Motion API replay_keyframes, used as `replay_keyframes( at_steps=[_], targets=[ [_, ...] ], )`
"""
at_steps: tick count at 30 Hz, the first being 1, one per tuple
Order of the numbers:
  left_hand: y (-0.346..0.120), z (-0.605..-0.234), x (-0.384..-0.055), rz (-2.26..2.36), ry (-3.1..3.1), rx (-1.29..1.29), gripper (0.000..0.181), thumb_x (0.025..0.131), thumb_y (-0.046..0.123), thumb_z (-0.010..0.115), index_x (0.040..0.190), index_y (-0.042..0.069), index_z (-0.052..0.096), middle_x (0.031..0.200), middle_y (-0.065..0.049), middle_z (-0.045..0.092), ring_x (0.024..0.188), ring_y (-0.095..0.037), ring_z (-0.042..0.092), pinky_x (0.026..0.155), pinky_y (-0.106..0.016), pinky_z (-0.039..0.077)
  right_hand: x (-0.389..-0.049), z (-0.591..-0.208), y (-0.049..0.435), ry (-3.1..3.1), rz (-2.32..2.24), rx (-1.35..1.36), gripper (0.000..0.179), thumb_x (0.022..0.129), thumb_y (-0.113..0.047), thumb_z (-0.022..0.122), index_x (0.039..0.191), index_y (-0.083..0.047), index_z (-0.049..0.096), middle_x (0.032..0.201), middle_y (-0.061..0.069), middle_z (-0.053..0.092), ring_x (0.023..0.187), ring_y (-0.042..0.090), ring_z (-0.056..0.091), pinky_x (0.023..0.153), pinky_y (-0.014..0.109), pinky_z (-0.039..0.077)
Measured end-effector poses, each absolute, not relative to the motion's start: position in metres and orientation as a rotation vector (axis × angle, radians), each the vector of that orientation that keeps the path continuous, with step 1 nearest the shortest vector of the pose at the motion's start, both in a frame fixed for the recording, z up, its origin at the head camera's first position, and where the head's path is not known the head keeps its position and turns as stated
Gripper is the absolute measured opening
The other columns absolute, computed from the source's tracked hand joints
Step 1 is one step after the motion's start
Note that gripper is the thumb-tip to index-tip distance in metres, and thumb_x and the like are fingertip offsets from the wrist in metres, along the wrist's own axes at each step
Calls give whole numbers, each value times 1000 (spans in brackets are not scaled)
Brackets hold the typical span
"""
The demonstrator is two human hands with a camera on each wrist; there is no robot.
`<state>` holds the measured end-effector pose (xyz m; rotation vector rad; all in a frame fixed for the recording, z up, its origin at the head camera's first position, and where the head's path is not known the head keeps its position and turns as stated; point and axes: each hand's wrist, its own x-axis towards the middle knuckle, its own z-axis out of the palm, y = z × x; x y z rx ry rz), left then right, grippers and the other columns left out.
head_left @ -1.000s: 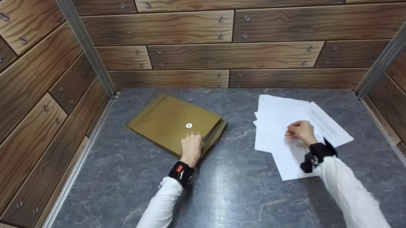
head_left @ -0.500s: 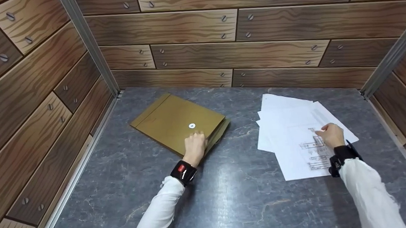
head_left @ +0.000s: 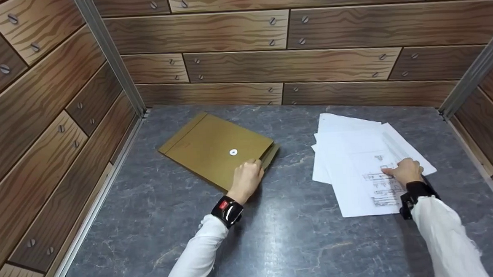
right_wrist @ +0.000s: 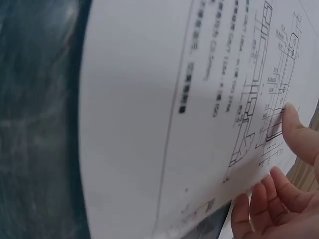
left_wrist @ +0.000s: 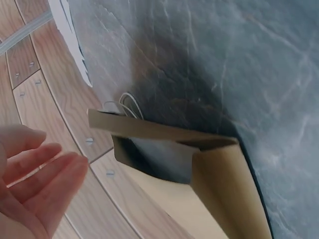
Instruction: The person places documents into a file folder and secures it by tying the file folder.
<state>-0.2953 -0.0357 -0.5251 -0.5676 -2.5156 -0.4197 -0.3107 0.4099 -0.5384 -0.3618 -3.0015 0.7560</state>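
A brown document envelope [head_left: 213, 144] with a white round button lies flat at the left of the table. My left hand [head_left: 246, 178] is over its near right corner. In the left wrist view, the envelope's mouth [left_wrist: 154, 154] gapes, with a thin string loop [left_wrist: 130, 105] beside it. There my left hand [left_wrist: 42, 174] is apart from the mouth, fingers bent loosely around nothing. At the right lies a fanned pile of white paper sheets [head_left: 344, 150]. My right hand [head_left: 406, 171] pinches the edge of the top printed sheet [right_wrist: 129, 114], thumb on its drawing and fingers at the edge.
Wood-patterned walls [head_left: 234, 67] enclose the grey marbled table [head_left: 294, 245] at the back and both sides. Metal posts [head_left: 113, 57] stand in the back corners. Bare table surface separates the envelope from the paper pile.
My right hand has moved right across the sheets to the top sheet's right edge and come down on it. My left hand has shifted slightly right along the envelope's open end.
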Motion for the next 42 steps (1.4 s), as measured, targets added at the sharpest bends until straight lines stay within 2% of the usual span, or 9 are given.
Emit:
replay_keyframes(
  at_steps=[3, 7, 13, 17, 23, 28, 31, 36, 42],
  targets=[
    [-34, -526, -294, -439, -2493, -605, 11, 80, 12, 63, 73, 6, 57, 70, -6, 58, 61, -27, 60, 49, -37, 48, -312, -539, 409, -2968, 752, -351, 60, 76, -23, 71, 103, 25, 46, 97, 38, 44, 92, 55, 39, 83, 58, 29],
    [-32, -528, -294, -453, -2503, -631, 11, 81, 12, 62, 73, 6, 57, 70, -6, 58, 62, -25, 60, 51, -36, 48, -311, -541, 408, -2942, 811, -355, 58, 76, -19, 70, 105, 24, 43, 99, 38, 45, 92, 54, 43, 81, 56, 34],
    [-29, -527, -293, -515, -2522, -686, 10, 82, 12, 62, 75, 5, 59, 72, -5, 58, 63, -22, 59, 54, -33, 49, -310, -543, 407, -2889, 932, -333, 44, 85, -13, 60, 109, 21, 45, 100, 37, 50, 88, 49, 50, 73, 51, 41],
    [-27, -526, -292, -571, -2531, -685, 11, 83, 13, 62, 75, 5, 59, 72, -5, 58, 64, -22, 59, 55, -33, 49, -312, -542, 400, -2791, 1070, -386, 37, 88, -12, 57, 107, 19, 51, 90, 30, 56, 77, 38, 52, 64, 39, 42],
    [-21, -525, -294, -765, -2515, -677, 11, 85, 15, 62, 82, 5, 63, 76, -4, 62, 70, -19, 61, 59, -30, 49, -318, -534, 375, -2688, 1444, -571, 50, 90, -23, 55, 124, 13, 44, 100, 20, 55, 71, 15, 53, 59, 22, 41],
    [-14, -525, -297, -1085, -2518, -640, 19, 85, 18, 63, 90, 0, 64, 79, -5, 64, 69, -13, 59, 61, -22, 47, -320, -525, 344, -2531, 1809, -578, 53, 90, -23, 56, 128, 11, 40, 88, 6, 58, 65, 7, 55, 58, 19, 44],
    [-11, -520, -298, -1558, -2492, -548, 27, 87, 22, 60, 98, -3, 62, 81, -9, 65, 71, -16, 62, 62, -26, 50, -319, -517, 323, -2489, 1916, -516, 53, 89, -20, 57, 126, 12, 40, 81, 1, 58, 66, 8, 55, 59, 19, 44],
    [-6, -510, -299, -2382, -2208, -185, 40, 90, 29, 55, 109, -6, 56, 90, -14, 63, 80, -29, 62, 66, -38, 52, -313, -505, 288, -2489, 2022, -440, 52, 89, -20, 58, 127, 12, 40, 84, 5, 59, 68, 11, 57, 61, 22, 46],
    [-7, -509, -298, -2541, -2123, -72, 41, 88, 34, 57, 103, -3, 58, 88, -10, 61, 74, -21, 61, 64, -34, 51, -307, -498, 256, -2580, 1955, -341, 49, 89, -20, 57, 124, 11, 44, 90, 10, 60, 71, 13, 57, 62, 23, 46]
  ],
)
